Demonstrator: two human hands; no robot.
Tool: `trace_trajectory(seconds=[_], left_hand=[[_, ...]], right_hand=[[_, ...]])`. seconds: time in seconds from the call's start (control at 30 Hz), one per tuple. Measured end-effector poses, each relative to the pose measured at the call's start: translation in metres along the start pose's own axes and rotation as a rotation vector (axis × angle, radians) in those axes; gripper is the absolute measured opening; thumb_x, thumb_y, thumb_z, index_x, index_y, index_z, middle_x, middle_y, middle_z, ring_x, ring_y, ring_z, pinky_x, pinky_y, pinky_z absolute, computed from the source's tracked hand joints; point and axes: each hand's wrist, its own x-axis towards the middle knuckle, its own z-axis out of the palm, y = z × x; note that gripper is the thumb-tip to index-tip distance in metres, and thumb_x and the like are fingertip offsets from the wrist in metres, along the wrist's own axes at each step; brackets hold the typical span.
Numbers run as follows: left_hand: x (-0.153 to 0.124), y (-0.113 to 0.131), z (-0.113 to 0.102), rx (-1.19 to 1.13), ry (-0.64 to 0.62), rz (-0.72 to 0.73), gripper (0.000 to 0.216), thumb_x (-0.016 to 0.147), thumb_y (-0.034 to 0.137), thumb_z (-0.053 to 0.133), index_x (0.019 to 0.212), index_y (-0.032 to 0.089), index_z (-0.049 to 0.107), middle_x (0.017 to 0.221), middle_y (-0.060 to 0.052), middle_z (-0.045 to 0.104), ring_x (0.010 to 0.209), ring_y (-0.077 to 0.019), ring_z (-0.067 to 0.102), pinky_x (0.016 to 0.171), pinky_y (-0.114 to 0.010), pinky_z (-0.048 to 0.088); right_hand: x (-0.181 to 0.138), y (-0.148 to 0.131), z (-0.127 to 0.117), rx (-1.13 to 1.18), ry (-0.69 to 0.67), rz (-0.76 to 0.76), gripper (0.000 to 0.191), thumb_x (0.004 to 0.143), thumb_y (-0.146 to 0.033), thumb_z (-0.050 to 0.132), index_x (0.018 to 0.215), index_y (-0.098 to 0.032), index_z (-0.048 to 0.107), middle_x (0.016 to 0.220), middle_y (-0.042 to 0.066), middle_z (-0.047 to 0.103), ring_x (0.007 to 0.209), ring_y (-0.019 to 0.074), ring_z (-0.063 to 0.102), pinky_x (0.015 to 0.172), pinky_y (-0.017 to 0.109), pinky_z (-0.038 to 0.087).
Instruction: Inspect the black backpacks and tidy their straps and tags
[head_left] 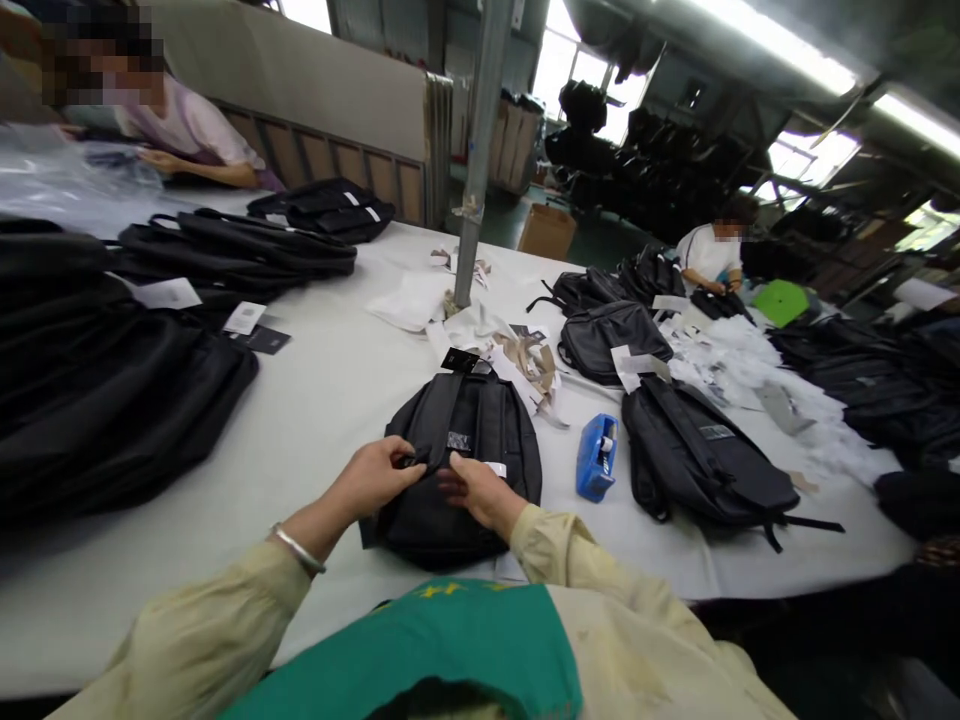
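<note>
A black backpack (450, 530) lies on the table in front of me, strap side up. A black hang tag (459, 360) rests at its top end, and a small clear patch shows between the shoulder straps. My left hand (375, 478) pinches a black strap (421, 458) on the bag's left side. Close beside it, my right hand (480, 490) is over the middle of the bag, fingers stretched out and slightly apart, with nothing visible in them. Its fingertips are partly dim against the black fabric. To the right stands a blue tape dispenser (597, 458).
More black backpacks lie right (705, 455) and in a large pile on the left (97, 400). A metal post (480, 150) rises through the white table (315, 400), with paper scraps (525, 365) around its base. Two people work across the table, at far left and right.
</note>
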Motion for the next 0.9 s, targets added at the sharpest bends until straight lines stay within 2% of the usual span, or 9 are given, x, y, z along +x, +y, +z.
trace_trajectory(seconds=[0.1,0.13,0.2,0.27,0.4,0.5,0.57,0.73,0.9], left_hand=[[0.005,0.011,-0.013,-0.230,-0.194,0.110,0.036,0.060,0.042,0.079,0.088,0.020,0.074,0.075,-0.003,0.072,0.073,-0.0234,0.065,0.070,-0.032,0.050],[0.008,0.010,-0.017,-0.316,-0.202,0.104,0.038,0.058,0.044,0.082,0.087,0.020,0.074,0.075,-0.004,0.072,0.074,-0.0236,0.065,0.072,-0.032,0.051],[0.017,0.003,-0.023,-0.471,-0.092,0.024,0.044,0.056,0.052,0.084,0.083,0.019,0.073,0.074,-0.004,0.072,0.075,-0.0234,0.066,0.073,-0.033,0.052],[0.029,-0.004,-0.026,-0.610,-0.067,-0.075,0.051,0.059,0.060,0.083,0.082,0.016,0.072,0.076,-0.006,0.072,0.077,-0.0236,0.067,0.074,-0.034,0.054],[0.052,-0.001,-0.025,-0.860,-0.459,-0.174,0.050,0.070,0.058,0.080,0.083,0.010,0.073,0.082,-0.014,0.075,0.079,-0.0266,0.071,0.076,-0.038,0.058],[0.064,0.007,-0.022,-0.976,-0.396,-0.257,0.034,0.080,0.042,0.076,0.079,0.008,0.072,0.075,-0.014,0.075,0.068,-0.0235,0.071,0.071,-0.036,0.061],[0.071,0.009,-0.022,-1.007,-0.334,-0.303,0.029,0.088,0.035,0.069,0.079,0.007,0.071,0.073,-0.014,0.074,0.065,-0.0218,0.070,0.068,-0.034,0.061],[0.082,0.011,-0.021,-1.101,-0.328,-0.402,0.029,0.095,0.031,0.059,0.088,0.005,0.069,0.080,-0.018,0.075,0.070,-0.0236,0.073,0.061,-0.033,0.062],[0.084,0.019,-0.016,-1.157,-0.341,-0.499,0.033,0.100,0.031,0.049,0.095,0.004,0.069,0.084,-0.019,0.075,0.075,-0.0226,0.073,0.064,-0.030,0.062]], right_hand=[[0.017,-0.022,0.031,0.295,0.042,-0.022,0.028,0.074,-0.039,0.078,0.082,-0.017,0.062,0.072,0.002,0.068,0.074,0.0193,0.067,0.065,0.030,0.053],[0.021,-0.030,0.038,0.340,0.072,-0.085,0.027,0.070,-0.033,0.080,0.080,-0.017,0.061,0.069,0.001,0.068,0.073,0.0194,0.067,0.067,0.031,0.054],[0.026,-0.045,0.047,0.374,0.081,-0.196,0.027,0.066,-0.026,0.082,0.083,-0.018,0.063,0.071,0.000,0.070,0.076,0.0193,0.067,0.071,0.032,0.056],[0.028,-0.060,0.051,0.352,0.032,-0.255,0.028,0.069,-0.030,0.081,0.089,-0.018,0.066,0.080,0.001,0.073,0.081,0.0194,0.068,0.075,0.032,0.056],[0.028,-0.070,0.050,0.161,0.030,-0.334,0.031,0.077,-0.045,0.076,0.086,-0.016,0.068,0.082,0.002,0.073,0.084,0.0167,0.066,0.077,0.028,0.054],[0.021,-0.051,0.053,0.086,0.194,-0.359,0.039,0.080,-0.055,0.071,0.092,-0.017,0.068,0.088,0.002,0.072,0.082,0.0143,0.064,0.070,0.025,0.052],[0.011,-0.026,0.059,0.061,0.269,-0.288,0.044,0.077,-0.058,0.072,0.096,-0.018,0.068,0.090,0.003,0.071,0.077,0.0140,0.064,0.063,0.024,0.050],[-0.011,0.035,0.089,0.030,0.116,-0.126,0.046,0.072,-0.058,0.077,0.079,-0.014,0.065,0.072,0.005,0.069,0.065,0.0148,0.063,0.060,0.026,0.049],[0.000,0.031,0.090,0.264,0.143,-0.166,0.044,0.073,-0.057,0.075,0.086,-0.017,0.062,0.073,0.003,0.071,0.057,0.0148,0.065,0.058,0.028,0.052]])
